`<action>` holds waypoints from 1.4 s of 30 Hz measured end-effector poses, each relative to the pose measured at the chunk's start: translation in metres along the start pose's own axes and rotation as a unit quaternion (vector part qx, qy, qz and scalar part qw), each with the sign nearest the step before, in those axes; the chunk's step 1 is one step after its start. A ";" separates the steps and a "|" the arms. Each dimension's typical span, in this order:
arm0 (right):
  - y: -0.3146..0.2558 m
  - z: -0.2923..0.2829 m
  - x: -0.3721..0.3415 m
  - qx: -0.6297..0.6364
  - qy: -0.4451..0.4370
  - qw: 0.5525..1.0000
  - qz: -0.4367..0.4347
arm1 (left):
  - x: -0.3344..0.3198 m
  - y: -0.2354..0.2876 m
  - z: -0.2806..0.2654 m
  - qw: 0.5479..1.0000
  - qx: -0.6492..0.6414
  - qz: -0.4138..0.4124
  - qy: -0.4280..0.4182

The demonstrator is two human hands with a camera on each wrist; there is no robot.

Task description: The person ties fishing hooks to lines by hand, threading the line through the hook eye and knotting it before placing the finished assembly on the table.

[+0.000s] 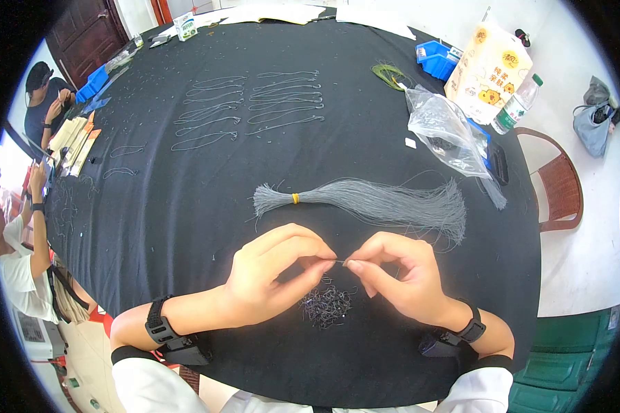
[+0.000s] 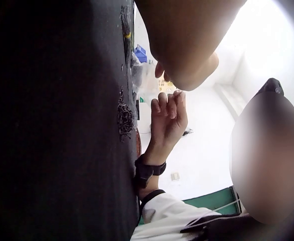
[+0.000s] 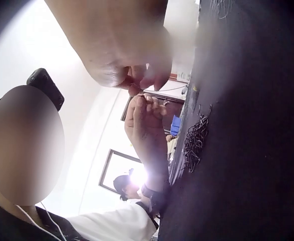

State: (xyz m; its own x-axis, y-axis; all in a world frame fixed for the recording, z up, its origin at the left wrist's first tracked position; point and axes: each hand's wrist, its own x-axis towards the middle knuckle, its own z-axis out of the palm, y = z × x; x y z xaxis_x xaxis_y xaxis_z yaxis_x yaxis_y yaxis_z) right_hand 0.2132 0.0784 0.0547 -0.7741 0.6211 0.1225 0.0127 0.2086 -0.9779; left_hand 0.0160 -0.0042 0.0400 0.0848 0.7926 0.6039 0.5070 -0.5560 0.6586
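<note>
In the head view my left hand (image 1: 258, 272) and right hand (image 1: 419, 282) meet fingertip to fingertip above the near part of the table. Between them runs a short, thin dark strand (image 1: 339, 261), each end pinched by thumb and forefinger. I cannot tell whether a hook is also in the fingers. Below the hands lies a pile of small dark hooks (image 1: 327, 308), seen side-on in the right wrist view as a tangled heap (image 3: 196, 143). Just beyond the hands, a bundle of grey cord (image 1: 379, 199) is bound near its left end by a yellow band (image 1: 295, 198).
Rows of looped cords (image 1: 217, 110) lie on the black tablecloth (image 1: 165, 227) farther off. At right stand a clear plastic bag (image 1: 444, 127), a tissue pack (image 1: 489, 72), a water bottle (image 1: 518, 104) and a blue bin (image 1: 435, 60). Two people work along the left edge.
</note>
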 end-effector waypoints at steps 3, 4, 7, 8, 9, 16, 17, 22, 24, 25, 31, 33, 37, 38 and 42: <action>-0.001 0.001 0.000 -0.019 -0.001 1.000 0.000 | 0.000 0.000 0.000 1.000 0.001 0.002 0.000; -0.001 0.000 0.000 -0.029 -0.006 1.000 -0.004 | 0.000 0.000 0.000 1.000 0.001 0.002 -0.001; 0.001 0.001 0.000 -0.040 -0.007 0.999 -0.012 | -0.001 0.000 0.001 1.000 0.000 0.009 -0.002; 0.002 0.004 0.001 -0.031 0.002 0.999 -0.012 | -0.001 0.000 0.001 1.000 0.001 0.012 -0.002; 0.002 0.006 0.001 -0.022 0.010 1.000 -0.012 | -0.001 0.000 0.001 1.000 0.003 0.015 -0.003; -0.003 0.004 0.001 0.036 -0.010 0.998 0.042 | 0.001 0.001 0.000 0.999 0.018 0.038 -0.004; -0.003 0.003 0.001 0.047 -0.019 0.998 0.046 | 0.001 0.001 0.000 0.999 0.020 0.042 -0.005; -0.009 0.001 0.000 0.061 -0.031 0.995 0.068 | 0.001 0.004 -0.001 0.998 0.042 0.053 -0.018; -0.011 0.002 -0.002 0.051 -0.027 0.996 0.062 | 0.003 0.005 -0.001 0.996 0.050 0.074 -0.014; -0.012 0.002 -0.003 0.024 -0.023 0.999 0.041 | 0.003 0.006 -0.001 0.995 0.055 0.085 -0.012; -0.014 0.004 -0.006 -0.029 -0.013 0.999 -0.014 | 0.005 0.013 -0.003 0.992 0.069 0.104 -0.019; -0.016 0.005 -0.006 -0.020 -0.012 1.000 -0.013 | 0.005 0.015 -0.003 0.993 0.062 0.101 -0.015; -0.018 0.005 -0.006 -0.023 0.005 1.000 -0.011 | 0.004 0.016 -0.004 0.996 0.044 0.081 -0.007; -0.017 0.005 -0.007 -0.028 0.021 0.999 -0.022 | 0.004 0.016 -0.004 0.996 0.044 0.078 -0.007; -0.018 0.005 -0.009 -0.089 0.064 0.990 -0.087 | 0.005 0.015 -0.005 0.996 0.050 0.069 -0.006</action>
State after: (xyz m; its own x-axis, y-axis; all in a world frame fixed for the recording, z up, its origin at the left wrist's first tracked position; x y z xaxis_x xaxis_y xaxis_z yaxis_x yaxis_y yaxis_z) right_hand 0.2166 0.0656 0.0706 -0.6876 0.6525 0.3184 0.0059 0.4436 -0.8962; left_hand 0.0198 -0.0100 0.0546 0.1694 0.7141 0.6792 0.5721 -0.6324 0.5222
